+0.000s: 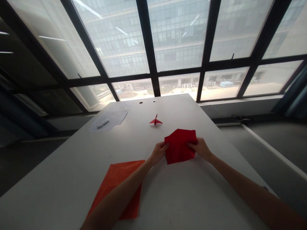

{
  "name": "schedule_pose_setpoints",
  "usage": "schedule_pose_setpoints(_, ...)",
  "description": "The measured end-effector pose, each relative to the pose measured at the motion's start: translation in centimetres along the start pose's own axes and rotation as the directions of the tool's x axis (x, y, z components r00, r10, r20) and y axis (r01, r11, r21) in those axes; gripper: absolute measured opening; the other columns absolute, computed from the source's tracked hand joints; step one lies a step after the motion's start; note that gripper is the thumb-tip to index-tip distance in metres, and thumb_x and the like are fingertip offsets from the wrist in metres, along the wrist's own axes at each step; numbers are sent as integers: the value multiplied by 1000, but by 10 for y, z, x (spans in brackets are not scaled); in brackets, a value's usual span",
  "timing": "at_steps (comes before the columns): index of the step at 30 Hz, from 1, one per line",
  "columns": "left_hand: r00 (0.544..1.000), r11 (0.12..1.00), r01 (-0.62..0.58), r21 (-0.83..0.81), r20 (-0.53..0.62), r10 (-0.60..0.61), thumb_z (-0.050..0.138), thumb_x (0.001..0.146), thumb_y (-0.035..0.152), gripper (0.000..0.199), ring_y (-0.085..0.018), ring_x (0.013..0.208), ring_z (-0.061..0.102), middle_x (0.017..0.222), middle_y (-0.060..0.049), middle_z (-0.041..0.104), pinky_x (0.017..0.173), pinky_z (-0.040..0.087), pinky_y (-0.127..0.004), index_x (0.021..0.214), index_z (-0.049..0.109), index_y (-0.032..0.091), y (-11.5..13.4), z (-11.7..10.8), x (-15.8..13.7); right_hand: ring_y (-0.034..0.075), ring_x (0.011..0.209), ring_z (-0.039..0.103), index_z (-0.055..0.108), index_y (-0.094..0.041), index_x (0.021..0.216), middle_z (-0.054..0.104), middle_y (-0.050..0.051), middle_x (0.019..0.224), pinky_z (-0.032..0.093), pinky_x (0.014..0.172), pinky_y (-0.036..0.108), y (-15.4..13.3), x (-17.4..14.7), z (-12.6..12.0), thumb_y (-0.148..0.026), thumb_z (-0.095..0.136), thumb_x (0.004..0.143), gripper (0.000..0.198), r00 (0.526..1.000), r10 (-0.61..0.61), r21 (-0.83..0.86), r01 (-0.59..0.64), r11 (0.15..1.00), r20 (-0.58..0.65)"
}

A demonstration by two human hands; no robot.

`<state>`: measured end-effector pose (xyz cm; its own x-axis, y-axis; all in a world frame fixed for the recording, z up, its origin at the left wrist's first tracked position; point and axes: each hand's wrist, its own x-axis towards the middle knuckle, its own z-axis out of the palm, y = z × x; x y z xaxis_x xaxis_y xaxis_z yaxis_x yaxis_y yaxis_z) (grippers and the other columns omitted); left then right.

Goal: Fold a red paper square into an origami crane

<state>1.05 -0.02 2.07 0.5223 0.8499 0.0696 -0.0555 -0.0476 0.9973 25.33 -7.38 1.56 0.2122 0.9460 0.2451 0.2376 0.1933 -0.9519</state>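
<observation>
A sheet of red paper [180,145] is held up between both hands, just above the white table. Its upper left corner looks cut off or folded over; which of these I cannot tell. My left hand [159,151] pinches the left edge, thumb on the near face. The right edge is gripped by my right hand [200,148], its thumb also lying on the near face. Behind the sheet, a small red folded paper figure [155,121] with pointed wings stands on the table. Orange paper [120,179] lies under my left forearm, partly covered by it.
The white table [182,195] stretches away toward large windows with dark frames [153,75]. At its far left lie white printed sheets [115,113] with a small pale object [103,124] on them. Two round holes [141,102] show near the far edge.
</observation>
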Motion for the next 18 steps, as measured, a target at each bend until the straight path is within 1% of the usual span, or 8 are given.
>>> schedule_pose_setpoints(2, 1000, 1000, 1, 4, 18, -1, 68, 82, 52, 42, -19, 71, 60, 75, -6, 67, 64, 48, -28, 83, 73, 10, -3, 3, 0, 24, 70, 66, 69, -15, 82, 72, 7, 79, 53, 60, 35, -5, -1, 3, -34, 68, 81, 19, 997, -70, -72, 68, 995, -36)
schedule_pose_setpoints(5, 994, 995, 14, -101, 113, -3, 71, 81, 47, 40, -22, 81, 62, 88, -8, 70, 73, 50, -32, 98, 73, 11, -3, 8, -4, 23, 80, 65, 70, -17, 88, 70, 9, 92, 54, 69, 36, -14, -4, 8, -28, 58, 88, 16, 970, -237, -163, 225, 961, -55)
schedule_pose_setpoints(7, 987, 983, 46, -179, 161, -17, 72, 82, 44, 39, -24, 88, 63, 97, -11, 70, 81, 51, -35, 104, 73, 11, 0, 12, -6, 24, 92, 65, 72, -19, 97, 67, 10, 107, 55, 77, 36, -18, -8, 11, -25, 54, 90, 20, 944, -331, -182, 325, 928, 0)
schedule_pose_setpoints(9, 983, 965, 84, -250, 179, -39, 72, 83, 40, 36, -26, 95, 63, 103, -12, 70, 87, 51, -38, 105, 72, 11, 4, 14, -9, 23, 99, 63, 70, -23, 113, 61, 12, 123, 55, 81, 36, -19, -11, 13, -21, 50, 92, 29, 916, -390, -183, 401, 898, 93)
schedule_pose_setpoints(11, 981, 940, 113, -323, 186, -54, 73, 83, 36, 35, -27, 101, 63, 110, -13, 69, 92, 50, -40, 109, 71, 13, 8, 14, -11, 23, 101, 63, 66, -26, 125, 55, 12, 134, 55, 82, 36, -16, -13, 14, -20, 48, 93, 37, 886, -426, -200, 457, 867, 182)
schedule_pose_setpoints(13, 977, 911, 143, -386, 201, -67, 74, 81, 31, 38, -29, 108, 61, 117, -14, 67, 95, 48, -42, 115, 68, 16, 12, 13, -12, 23, 100, 62, 63, -29, 130, 52, 12, 138, 55, 83, 38, -12, -14, 13, -21, 47, 95, 39, 867, -436, -220, 486, 846, 239)
schedule_pose_setpoints(15, 967, 880, 180, -439, 243, -77, 73, 80, 30, 42, -31, 114, 59, 124, -14, 65, 98, 46, -44, 119, 66, 18, 15, 10, -14, 23, 101, 61, 63, -30, 129, 52, 10, 139, 55, 84, 39, -8, -14, 12, -23, 48, 95, 38, 868, -432, -225, 484, 846, 244)
schedule_pose_setpoints(18, 932, 822, 272, -500, 350, -95, 66, 83, 41, 44, -33, 119, 56, 128, -15, 62, 102, 43, -48, 119, 66, 16, 20, 5, -16, 25, 104, 61, 66, -31, 126, 54, 9, 138, 56, 85, 39, -7, -15, 10, -25, 49, 94, 36, 882, -425, -201, 463, 863, 207)
